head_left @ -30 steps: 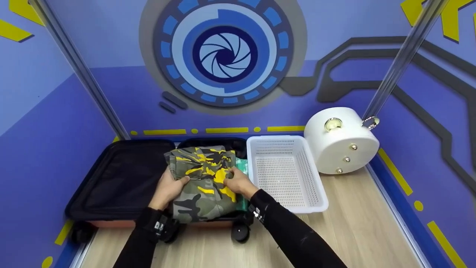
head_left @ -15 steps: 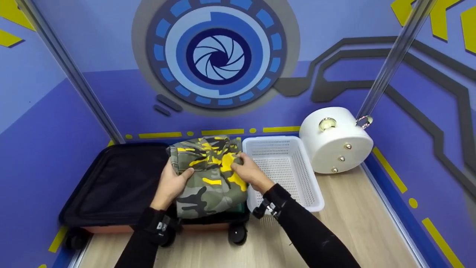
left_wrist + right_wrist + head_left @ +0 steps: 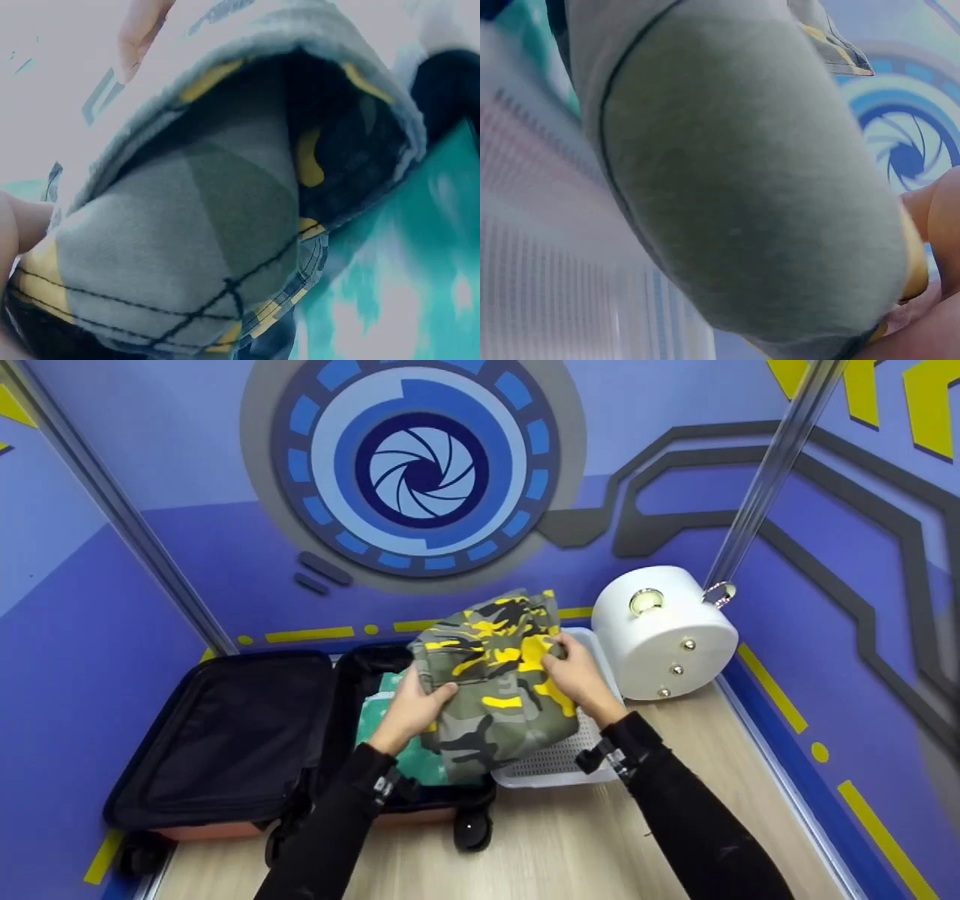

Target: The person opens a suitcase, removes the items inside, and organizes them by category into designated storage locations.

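Observation:
Folded camouflage trousers [image 3: 499, 720], grey-green with yellow and black patches, are held up between both hands in the head view. My left hand [image 3: 409, 709] grips their left side, thumb on top. On the other side, my right hand [image 3: 585, 675] pinches the edge. The bundle overlaps the right half of the open suitcase [image 3: 345, 679] and the white plastic basket [image 3: 525, 781]. A wide opening in the trousers [image 3: 180, 225] faces the left wrist camera. In the right wrist view, the trousers [image 3: 742, 172] hide much of the basket [image 3: 547, 225]. Green patterned fabric [image 3: 420, 761] lies in the suitcase.
The suitcase's black-lined left half [image 3: 232, 735] lies flat beside the left wall. A white round bag [image 3: 667, 637] with gold studs and ring handles stands right of the basket. Painted panels enclose the back and sides. A black caster wheel [image 3: 472, 830] sticks out at the front.
Both hands have lifted the trousers and carried them rightwards from over the suitcase to partly over the basket. The green fabric in the suitcase is more exposed. The head view has shifted slightly.

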A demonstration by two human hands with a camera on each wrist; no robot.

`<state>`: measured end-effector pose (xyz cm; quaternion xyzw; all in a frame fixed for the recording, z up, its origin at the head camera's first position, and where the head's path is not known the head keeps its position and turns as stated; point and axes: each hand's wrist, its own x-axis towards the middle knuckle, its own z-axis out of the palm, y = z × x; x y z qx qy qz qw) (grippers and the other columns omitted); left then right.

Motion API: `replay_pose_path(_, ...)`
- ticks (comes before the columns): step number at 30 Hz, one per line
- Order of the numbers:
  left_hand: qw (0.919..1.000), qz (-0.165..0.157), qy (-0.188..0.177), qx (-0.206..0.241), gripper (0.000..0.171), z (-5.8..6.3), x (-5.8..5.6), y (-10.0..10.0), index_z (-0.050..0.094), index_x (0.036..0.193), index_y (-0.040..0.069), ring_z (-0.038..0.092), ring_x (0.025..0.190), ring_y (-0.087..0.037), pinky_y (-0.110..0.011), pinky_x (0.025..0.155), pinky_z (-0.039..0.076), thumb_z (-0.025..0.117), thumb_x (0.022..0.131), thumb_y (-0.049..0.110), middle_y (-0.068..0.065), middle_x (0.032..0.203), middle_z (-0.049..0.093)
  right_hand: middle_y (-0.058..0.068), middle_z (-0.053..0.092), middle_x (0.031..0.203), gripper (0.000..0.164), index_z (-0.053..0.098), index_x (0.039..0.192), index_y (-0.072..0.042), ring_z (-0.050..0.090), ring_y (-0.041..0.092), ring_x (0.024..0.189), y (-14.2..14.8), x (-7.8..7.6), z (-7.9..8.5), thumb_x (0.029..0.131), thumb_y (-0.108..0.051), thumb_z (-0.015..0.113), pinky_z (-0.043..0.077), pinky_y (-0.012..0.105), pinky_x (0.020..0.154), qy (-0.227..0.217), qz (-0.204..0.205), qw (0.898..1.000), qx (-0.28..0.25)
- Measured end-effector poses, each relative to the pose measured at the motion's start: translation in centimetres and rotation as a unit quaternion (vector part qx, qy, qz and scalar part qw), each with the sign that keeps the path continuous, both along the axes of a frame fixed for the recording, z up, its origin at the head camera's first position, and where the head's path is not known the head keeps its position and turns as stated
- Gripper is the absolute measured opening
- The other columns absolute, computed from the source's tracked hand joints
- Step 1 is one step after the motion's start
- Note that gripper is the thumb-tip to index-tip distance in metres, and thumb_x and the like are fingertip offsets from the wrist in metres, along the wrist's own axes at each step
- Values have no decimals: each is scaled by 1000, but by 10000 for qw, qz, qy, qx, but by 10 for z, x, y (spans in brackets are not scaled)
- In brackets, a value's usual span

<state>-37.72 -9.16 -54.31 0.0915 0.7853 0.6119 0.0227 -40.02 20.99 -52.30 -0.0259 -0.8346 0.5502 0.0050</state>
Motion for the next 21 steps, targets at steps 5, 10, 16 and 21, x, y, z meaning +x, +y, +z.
replay_pose_path(5, 9993, -264, -266, 94, 68, -7, -11, 42, 39, 167, 13, 69, 131, -34, -50, 112, 57, 67, 106, 19, -19, 155, 61, 18, 62, 123, 31, 60, 130, -7, 61, 32, 110, 35, 2, -6, 100, -16, 60, 53, 39, 90, 203, -476, 9963, 688)
replay_pose_path(10, 9979, -435, -483, 10, 69, -27, -17, 74, 32, 171, 10, 58, 148, -36, -52, 124, 47, 60, 109, 17, -21, 167, 51, 18, 61, 117, 31, 55, 135, -9, 61, 33, 102, 59, 5, -16, 105, -21, 56, 49, 36, 78, -78, -504, 9891, 1385)
replay_pose_path(16, 9937, -262, -463, -983, 72, -50, -19, 85, 32, 170, -1, 45, 160, -44, -56, 131, 38, 63, 109, 22, -28, 172, 44, 35, 61, 140, 40, 46, 148, -7, 68, 34, 86, 72, 3, -41, 109, -16, 52, 57, 36, 59, -555, 17, 9836, 1718)
replay_pose_path(21, 9846, -471, -395, -1638, 74, -54, -14, 92, 27, 173, 0, 44, 161, -44, -56, 131, 40, 61, 110, 19, -29, 172, 43, 38, 61, 141, 52, 44, 151, -4, 69, 44, 110, 78, 2, -64, 100, -3, 54, 65, 47, 78, -698, 321, 9750, 2085)
